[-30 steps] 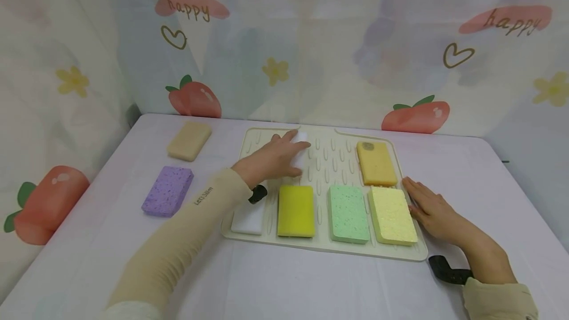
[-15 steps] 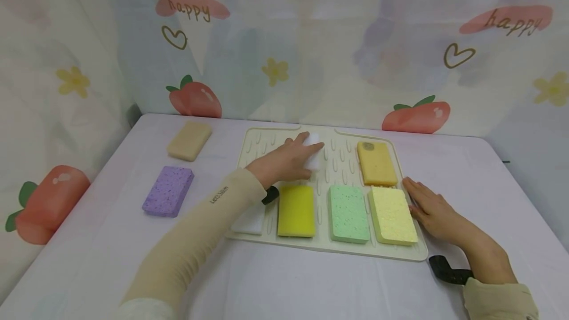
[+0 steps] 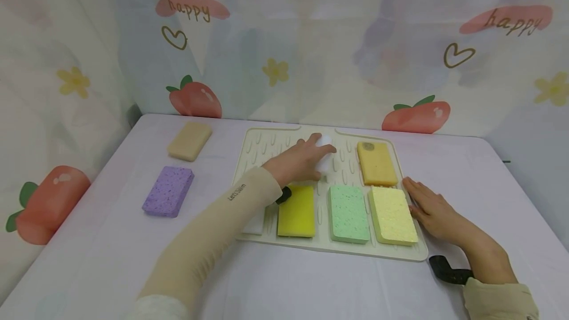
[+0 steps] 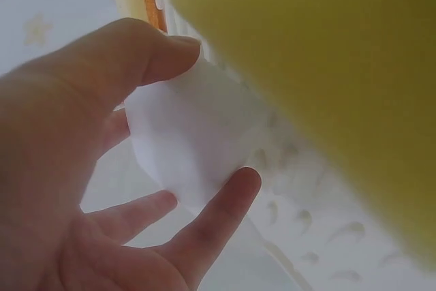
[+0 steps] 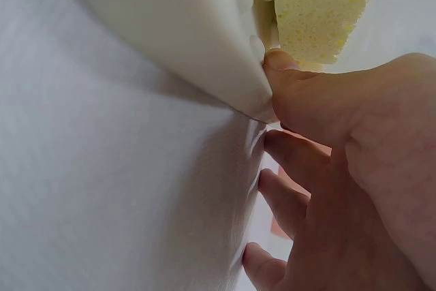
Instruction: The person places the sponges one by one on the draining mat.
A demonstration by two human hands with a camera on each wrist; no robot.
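Note:
In the head view my left hand (image 3: 299, 159) grips a white sponge (image 3: 326, 156) over the back middle of a cream ridged mat (image 3: 320, 242). The left wrist view shows the thumb on one side of this sponge and spread fingers on the other. My right hand (image 3: 434, 215) lies at the mat's right edge with its fingers straight. Its thumb (image 5: 281, 63) presses the mat's rim. Beside that thumb is a pale yellow sponge (image 3: 393, 216), with an orange-yellow sponge (image 3: 377, 164) behind it. A bright yellow sponge (image 3: 295, 214) sits just in front of my left wrist.
A green sponge (image 3: 348, 214) stands at the mat's front. Another white sponge (image 3: 254, 223) is partly covered by my left sleeve. Left of the mat, a purple sponge (image 3: 168, 191) and a beige sponge (image 3: 189, 141) lie on the white tablecloth (image 3: 311, 285). A patterned curtain (image 3: 320, 53) hangs behind.
My left hand has moved to the right along the back of the mat, carrying the white sponge with it. My right hand and the other sponges have stayed in place.

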